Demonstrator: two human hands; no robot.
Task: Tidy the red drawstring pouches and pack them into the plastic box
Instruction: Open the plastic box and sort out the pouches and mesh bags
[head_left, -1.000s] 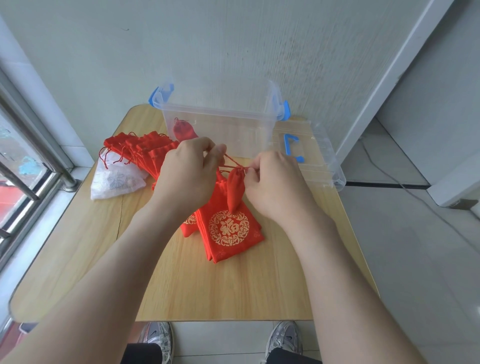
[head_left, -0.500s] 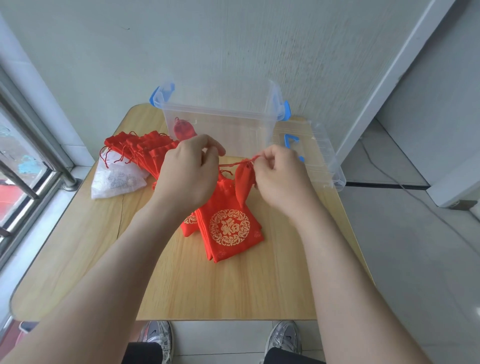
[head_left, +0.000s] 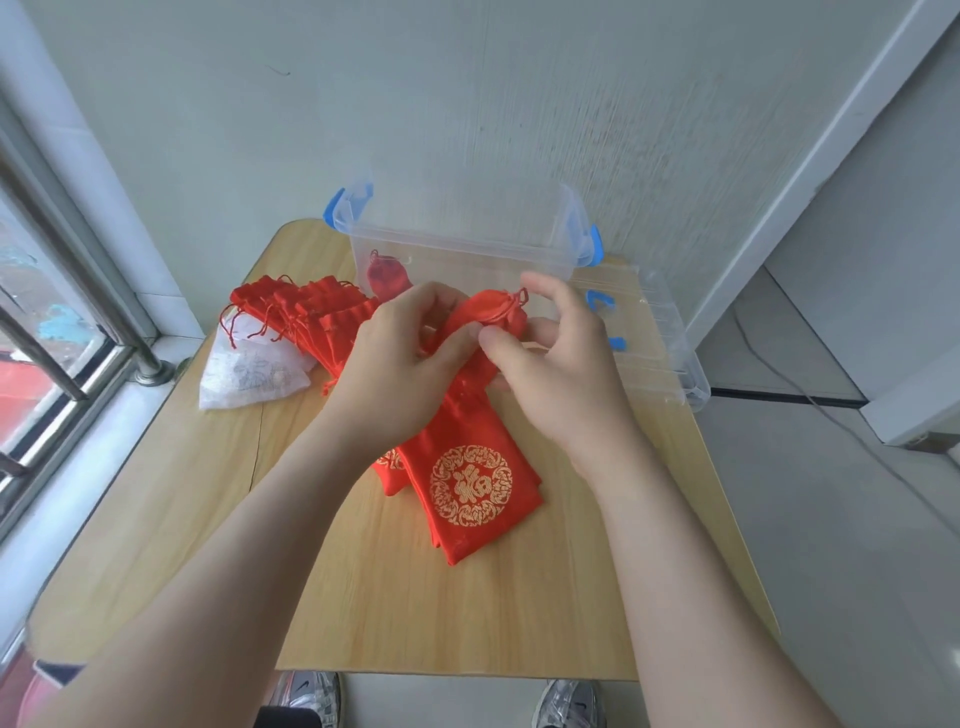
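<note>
My left hand (head_left: 400, 379) and right hand (head_left: 566, 379) pinch the pouch (head_left: 485, 314) between them; the plastic box (head_left: 457, 248) lies just beyond.

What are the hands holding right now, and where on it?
One cinched red pouch: left hand grips its lower body, right hand pinches it just below the gathered neck.

Table (head_left: 467, 613): light wood grain, rounded corners. White bag (head_left: 254, 371): crumpled, lying near the table's left edge. Window (head_left: 47, 332) with metal bars, just left of the table. Grey wall (head_left: 467, 104) behind. Dark cable (head_left: 810, 400) on the floor, right. Grey shoes (head_left: 311, 699) below the near edge.
</note>
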